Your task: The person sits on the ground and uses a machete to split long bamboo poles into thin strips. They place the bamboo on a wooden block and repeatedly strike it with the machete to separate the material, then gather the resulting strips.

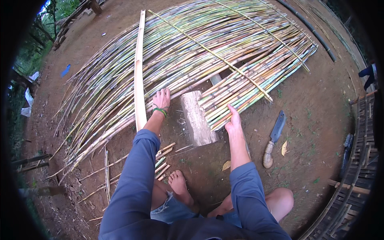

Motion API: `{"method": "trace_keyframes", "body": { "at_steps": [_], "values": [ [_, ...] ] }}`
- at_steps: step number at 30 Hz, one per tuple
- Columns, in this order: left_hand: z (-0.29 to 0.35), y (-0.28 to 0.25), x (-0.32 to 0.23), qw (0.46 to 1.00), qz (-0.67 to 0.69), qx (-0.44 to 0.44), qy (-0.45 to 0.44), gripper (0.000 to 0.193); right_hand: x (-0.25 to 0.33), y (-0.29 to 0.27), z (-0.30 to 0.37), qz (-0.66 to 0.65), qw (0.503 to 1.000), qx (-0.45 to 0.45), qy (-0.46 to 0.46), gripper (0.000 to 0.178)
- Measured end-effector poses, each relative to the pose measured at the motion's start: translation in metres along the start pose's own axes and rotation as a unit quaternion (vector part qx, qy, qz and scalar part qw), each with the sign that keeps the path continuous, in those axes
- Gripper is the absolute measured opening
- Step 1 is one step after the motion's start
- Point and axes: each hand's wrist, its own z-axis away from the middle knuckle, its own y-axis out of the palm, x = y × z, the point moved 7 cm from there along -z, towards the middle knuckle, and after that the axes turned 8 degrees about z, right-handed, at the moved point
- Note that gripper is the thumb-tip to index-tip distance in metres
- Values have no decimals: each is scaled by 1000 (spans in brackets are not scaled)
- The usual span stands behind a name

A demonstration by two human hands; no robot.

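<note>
A broad mat of long, thin bamboo canes point(188, 52) in green, tan and purplish tones spreads across the ground, with crosswise canes point(208, 52) over it. My left hand point(161, 100), wearing a green cord bracelet, curls its fingers over the mat's near edge, beside a pale split bamboo strip point(139, 68). At the trimmed end of the right-hand section, my right hand point(233, 120) grips the outermost canes point(221, 120); its lower fingers are partly hidden. Between both hands, a squared wooden block point(196, 118) lies under the cut cane ends.
A large knife point(275, 136) with a wooden handle lies on the dirt to the right, near a dry leaf point(284, 148). Cane offcuts point(162, 164) are scattered by my bare feet. A woven bamboo panel point(352, 188) borders the right, and a dark pipe point(310, 28) lies beyond the mat.
</note>
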Motion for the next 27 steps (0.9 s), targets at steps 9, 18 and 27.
{"method": "trace_keyframes", "body": {
  "at_steps": [9, 18, 27],
  "values": [
    [18, -45, -19, 1000, 21, 14, -3, 34, 9, 21, 20, -15, 1000, 6, -7, 47],
    [40, -58, -20, 997, 64, 34, -4, 42, 19, 19, 58, 23, 999, -38, 13, 48],
    [27, -83, -29, 985, 32, 169, -5, 79, -6, -2, 48, 21, 996, -78, 30, 47]
  ]
}}
